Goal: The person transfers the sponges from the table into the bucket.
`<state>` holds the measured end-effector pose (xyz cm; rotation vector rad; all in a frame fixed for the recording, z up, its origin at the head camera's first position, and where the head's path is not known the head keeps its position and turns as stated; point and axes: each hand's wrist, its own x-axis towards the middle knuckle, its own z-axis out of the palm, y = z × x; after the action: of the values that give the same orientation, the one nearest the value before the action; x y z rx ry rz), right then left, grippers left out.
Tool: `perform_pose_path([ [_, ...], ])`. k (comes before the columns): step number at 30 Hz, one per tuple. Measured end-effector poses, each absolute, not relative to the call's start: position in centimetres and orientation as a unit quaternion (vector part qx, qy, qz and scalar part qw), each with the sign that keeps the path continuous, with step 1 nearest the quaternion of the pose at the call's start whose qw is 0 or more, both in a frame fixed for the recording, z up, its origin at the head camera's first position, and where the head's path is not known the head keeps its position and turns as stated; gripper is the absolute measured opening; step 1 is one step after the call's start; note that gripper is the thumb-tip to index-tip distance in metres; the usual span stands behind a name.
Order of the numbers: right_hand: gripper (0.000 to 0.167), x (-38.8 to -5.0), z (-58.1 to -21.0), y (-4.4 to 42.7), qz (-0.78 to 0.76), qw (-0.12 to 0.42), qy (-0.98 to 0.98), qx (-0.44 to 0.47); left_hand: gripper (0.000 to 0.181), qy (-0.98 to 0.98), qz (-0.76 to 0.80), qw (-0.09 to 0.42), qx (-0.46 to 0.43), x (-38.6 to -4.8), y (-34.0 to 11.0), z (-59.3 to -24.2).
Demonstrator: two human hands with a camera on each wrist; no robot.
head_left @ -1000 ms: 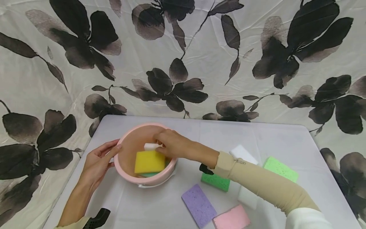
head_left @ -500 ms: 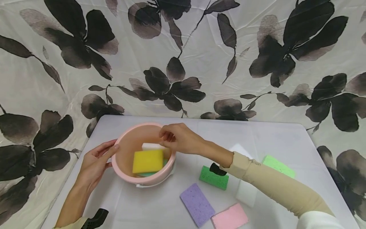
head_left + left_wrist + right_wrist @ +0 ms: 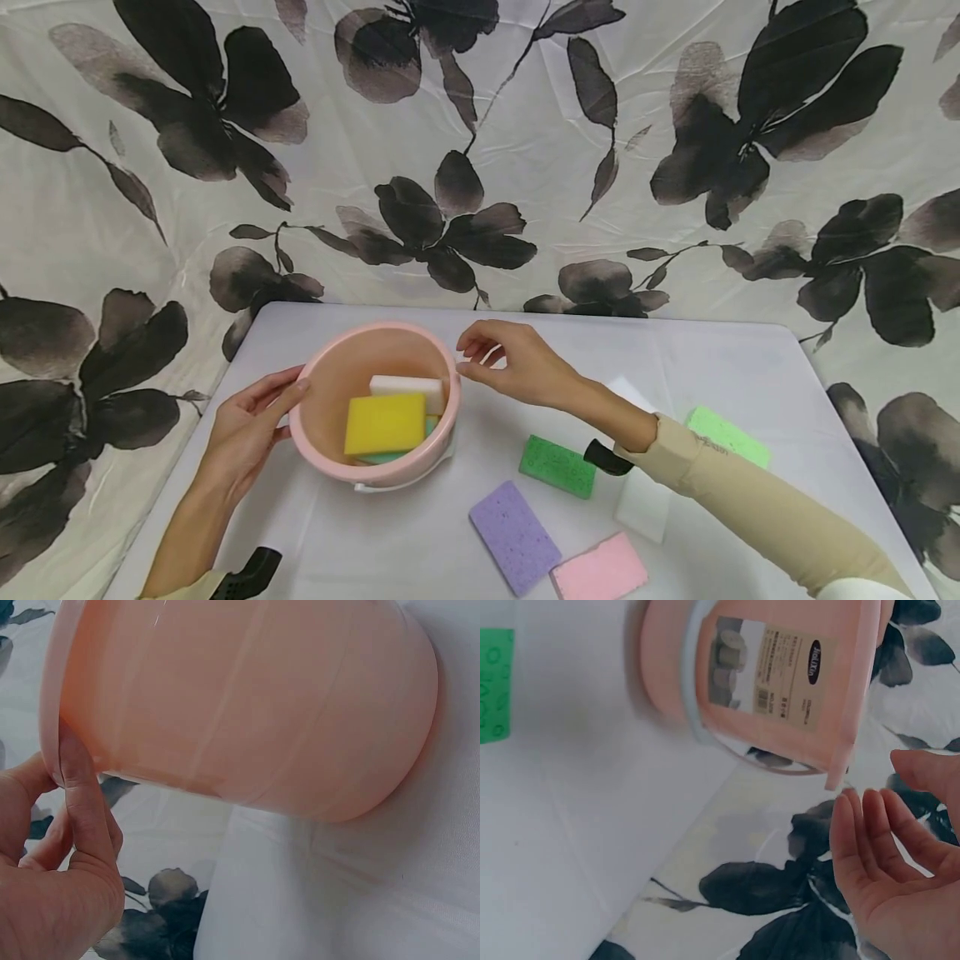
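Bucket (image 3: 341,367): pink, mouth up, sitting left of centre on the surface (image 3: 352,546).
Inside: yellow sponge (image 3: 384,425) up front, white sponge (image 3: 407,385) right behind it.
Left hand (image 3: 251,425): thumb and fingers pinching the bucket's rim!
Right hand (image 3: 525,362): up at the opposite rim, thumb apart from loosely bent fingers; touching or not, can't tell.
Outside: green sponge (image 3: 557,467), purple sponge (image 3: 515,537), pink sponge (image 3: 602,568) just beside the purple, light green sponge (image 3: 726,436) farther right.

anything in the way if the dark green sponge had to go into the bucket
No other sponge lies between the dark green sponge and the bucket. The bucket's own rim stands in the way, with the white handle hanging outside, so the sponge would likely need lifting over.
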<state>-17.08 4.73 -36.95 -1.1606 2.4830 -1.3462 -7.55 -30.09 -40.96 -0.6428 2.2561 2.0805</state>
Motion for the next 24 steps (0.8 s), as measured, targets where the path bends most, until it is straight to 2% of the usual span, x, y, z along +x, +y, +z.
perform_pose_path([
  [15, 0.019, -16.0, -39.6, 8.6, -0.465, 0.048, 0.822, -0.325, 0.065, 0.746, 0.631, -0.004, -0.211, -7.7, -30.3, -41.9],
  [19, 0.021, -15.6, -40.5, 9.5, -0.470, 0.045, 0.823, -0.316, 0.068, 0.739, 0.640, 0.001, -0.210, -7.6, -30.2, -41.5],
  [24, 0.022, -15.1, -41.6, 10.4, -0.477, 0.051, 0.824, -0.303, 0.063, 0.724, 0.658, 0.000, -0.206, -7.5, -30.1, -41.1],
])
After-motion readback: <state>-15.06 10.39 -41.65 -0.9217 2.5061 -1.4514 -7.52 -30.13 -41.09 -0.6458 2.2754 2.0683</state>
